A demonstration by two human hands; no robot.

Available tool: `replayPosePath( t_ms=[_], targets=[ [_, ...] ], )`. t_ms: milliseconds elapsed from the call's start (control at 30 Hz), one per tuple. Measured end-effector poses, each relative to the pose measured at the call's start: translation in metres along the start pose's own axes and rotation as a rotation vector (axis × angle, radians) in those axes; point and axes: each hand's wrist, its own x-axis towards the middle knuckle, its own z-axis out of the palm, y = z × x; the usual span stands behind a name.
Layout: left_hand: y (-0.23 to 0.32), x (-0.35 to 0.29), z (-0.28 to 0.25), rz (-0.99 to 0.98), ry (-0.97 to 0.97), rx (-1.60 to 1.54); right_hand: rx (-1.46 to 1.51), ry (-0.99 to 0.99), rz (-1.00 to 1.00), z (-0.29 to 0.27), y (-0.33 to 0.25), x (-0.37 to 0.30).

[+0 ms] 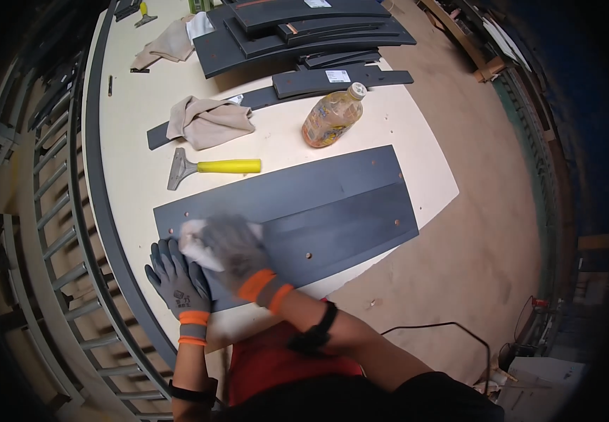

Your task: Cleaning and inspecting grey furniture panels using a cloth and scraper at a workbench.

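A dark grey board [347, 200] with several small holes lies flat in front of me. My left hand [179, 278], in a grey glove with an orange cuff, rests on the board's left end, its fingers stretched out. On the board just beside it, my right hand [238, 253], gloved alike and blurred by motion, grips a whitish rag [200, 246]. Beyond the board's far edge lies a scraper [228, 166] with a yellow handle and a grey head. A clear plastic bottle [331, 119] with a white cap and a worn label stands to its right.
Under everything is a pale table [427, 176]. A crumpled beige cloth [213, 125] lies over a narrow dark strip [261, 97]. Dark boards [304, 35] are stacked at the far end, near another cloth [167, 43] and scraper [145, 15]. A metal roller rack [65, 243] runs along the left.
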Motion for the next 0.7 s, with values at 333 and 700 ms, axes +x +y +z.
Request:
replayPosePath(
  t_ms=[333, 700],
  targets=[
    [-0.021, -0.01, 0.004, -0.01, 0.203, -0.189, -0.445, 0.366, 0.803, -0.075, 0.149, -0.089],
    [-0.076, -0.043, 0.046, -0.597, -0.08, -1.351, -0.124, -0.13, -0.256, 0.049, -0.086, 0.049]
  ],
)
